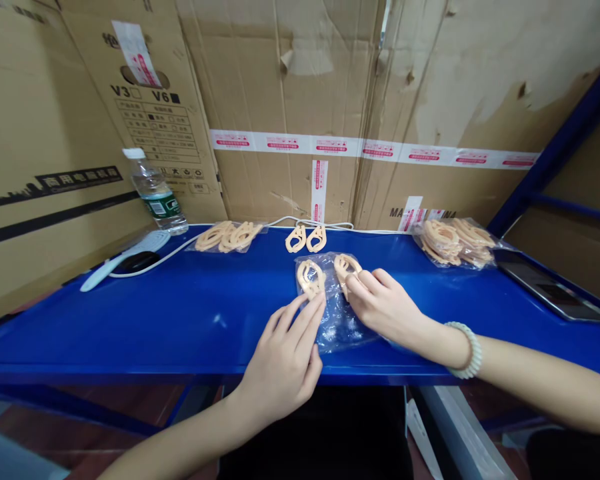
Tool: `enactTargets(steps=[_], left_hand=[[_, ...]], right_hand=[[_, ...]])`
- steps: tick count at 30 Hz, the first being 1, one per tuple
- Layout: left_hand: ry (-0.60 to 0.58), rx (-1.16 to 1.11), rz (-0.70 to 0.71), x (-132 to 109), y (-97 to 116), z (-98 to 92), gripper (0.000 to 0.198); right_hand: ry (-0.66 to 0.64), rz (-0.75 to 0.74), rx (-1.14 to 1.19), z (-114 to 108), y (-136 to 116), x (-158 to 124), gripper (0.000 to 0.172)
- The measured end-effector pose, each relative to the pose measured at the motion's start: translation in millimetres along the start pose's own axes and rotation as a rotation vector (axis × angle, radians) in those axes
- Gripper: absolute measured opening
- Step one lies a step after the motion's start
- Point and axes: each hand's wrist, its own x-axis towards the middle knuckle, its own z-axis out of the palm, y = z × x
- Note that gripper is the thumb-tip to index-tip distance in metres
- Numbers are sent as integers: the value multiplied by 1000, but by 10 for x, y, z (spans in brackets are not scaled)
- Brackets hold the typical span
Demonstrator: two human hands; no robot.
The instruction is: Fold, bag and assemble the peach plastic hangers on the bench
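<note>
L hand (285, 363) is lying flat, fingers extended, gripping nothing, with the tips pinning the clear bag (336, 323) to the table (180, 313), prob. to stop it sliding. R hand (385, 303) fingers are curling over the peach clip (344, 265) under their tips; closure cannot be told.

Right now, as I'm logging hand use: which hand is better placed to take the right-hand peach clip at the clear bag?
Likely the right hand: its fingers already rest on the right-hand clip; the left hand touches the clear bag beside the other clip.
</note>
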Motion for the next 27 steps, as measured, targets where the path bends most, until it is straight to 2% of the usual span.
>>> enactTargets(steps=[3,5,9,13,16,19,21,24,27], left_hand=[[-2,-3,6,-9,0,-1,61],[-5,-10,8,-15,0,3,59],[-1,-21,8,-21,1,16,55],[5,-11,9,-22,5,27,55],[9,-4,12,-26,8,31,54],[20,1,9,-29,10,33,54],[19,4,6,-30,12,32,54],[23,4,-1,-26,12,29,53],[32,-2,-5,-20,6,29,53]], right_hand=[[71,-6,320,-82,161,14,18],[125,51,508,-88,314,26,18],[153,226,628,116,719,2,20],[-67,290,492,529,1097,-40,21],[-227,230,502,873,1241,85,35],[-320,187,523,1214,1267,401,59],[-361,196,513,1418,1246,662,70],[-393,157,503,1638,1206,985,73],[-428,125,500,1717,1201,1101,65]])
